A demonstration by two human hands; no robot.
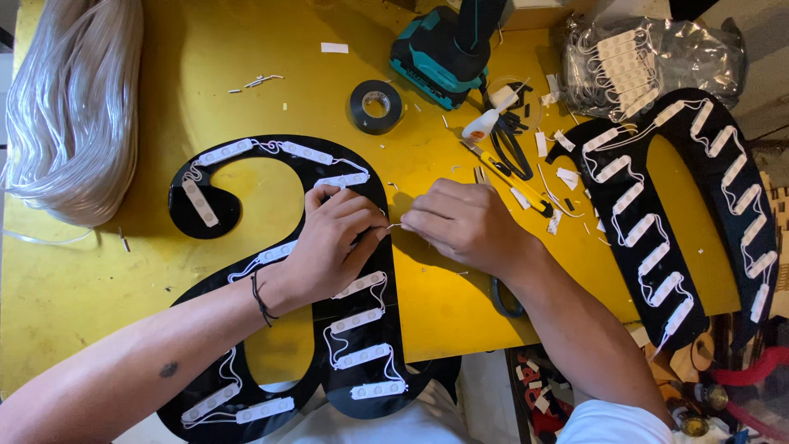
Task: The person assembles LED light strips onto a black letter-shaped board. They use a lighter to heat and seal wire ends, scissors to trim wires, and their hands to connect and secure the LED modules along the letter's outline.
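Yellow worktable (205, 90), taken as landmark; on its near left part, a black curved sign letter (362, 189) studded with white LED modules (358, 319) linked by thin white wire; at the table's right end, a second black arched letter (657, 247), likewise lined with white modules; at the far left edge, a thick coil of clear tubing (70, 107); toward the far middle, a roll of black electrical tape (376, 105); beside it to the right, a teal-and-black cordless drill (444, 49); just nearer than the drill, a small white glue bottle (485, 123), black-handled scissors (514, 148) and a yellow utility knife (505, 175); white paper scraps scattered about these tools; at the far right corner, a clear plastic bag (649, 57) holding more white LED modules.

Left hand (333, 242) lies on the curved letter, fingers narrowed to a pinch; right hand (468, 224) lies over bare table just beside the letter's right edge, also pinched; between the two sets of fingertips, a short thin white wire end (395, 225), held by both, just past the letter's edge.
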